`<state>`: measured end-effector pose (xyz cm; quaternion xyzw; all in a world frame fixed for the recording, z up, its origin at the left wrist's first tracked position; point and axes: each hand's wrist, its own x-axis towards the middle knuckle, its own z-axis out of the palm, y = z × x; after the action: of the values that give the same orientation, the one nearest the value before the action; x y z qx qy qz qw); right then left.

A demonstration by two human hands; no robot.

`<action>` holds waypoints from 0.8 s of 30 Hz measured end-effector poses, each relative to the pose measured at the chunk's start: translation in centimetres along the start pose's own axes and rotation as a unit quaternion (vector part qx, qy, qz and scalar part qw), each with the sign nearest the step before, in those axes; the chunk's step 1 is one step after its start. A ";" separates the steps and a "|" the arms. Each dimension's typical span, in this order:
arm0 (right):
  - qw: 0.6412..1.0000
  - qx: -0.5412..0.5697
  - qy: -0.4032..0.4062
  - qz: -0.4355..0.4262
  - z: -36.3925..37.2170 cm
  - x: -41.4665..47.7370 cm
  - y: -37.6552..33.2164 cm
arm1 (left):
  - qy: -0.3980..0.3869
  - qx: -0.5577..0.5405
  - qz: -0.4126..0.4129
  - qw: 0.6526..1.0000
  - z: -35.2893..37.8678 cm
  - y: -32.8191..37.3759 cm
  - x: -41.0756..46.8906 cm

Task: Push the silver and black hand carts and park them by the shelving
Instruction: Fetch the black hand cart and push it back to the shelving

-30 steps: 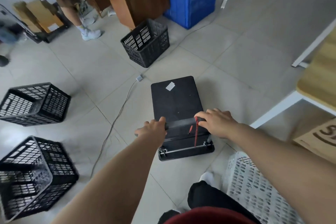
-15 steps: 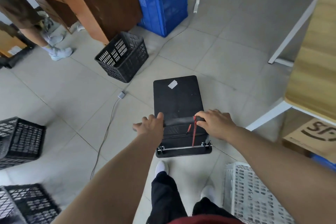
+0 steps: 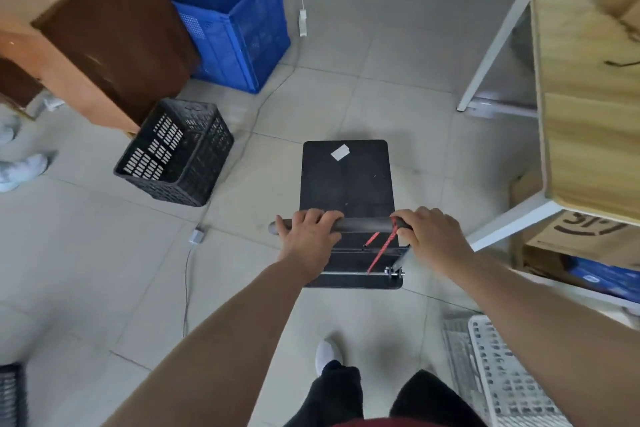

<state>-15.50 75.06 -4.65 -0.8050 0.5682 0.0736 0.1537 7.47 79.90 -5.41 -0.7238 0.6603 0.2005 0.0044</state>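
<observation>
A black hand cart with a flat deck and a white sticker stands on the tiled floor in front of me. Its black padded handle bar runs across the near end, with a red cord hanging from it. My left hand is closed over the left part of the bar. My right hand grips the right end. White-framed shelving with wooden boards rises close on the cart's right. No silver cart is in view.
A black slotted crate sits left of the cart, beside a brown wooden desk and a blue crate. A thin cable crosses the floor. A white basket is at my right foot. Another person's shoes show at far left.
I have walked forward with the cart; the black crate, desk and blue crate slid toward me and left, the shelving came closer on the right. Both hands stayed on the handle.
</observation>
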 end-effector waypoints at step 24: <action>0.994 0.052 0.099 0.000 -7.2 22.4 5.5 | 0.015 0.069 -0.008 0.997 -8.7 2.3 24.9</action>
<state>-13.37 50.96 -5.34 -0.7993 0.5837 -0.0363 0.1384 8.93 53.52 -4.20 -0.7301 0.6664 0.1438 0.0461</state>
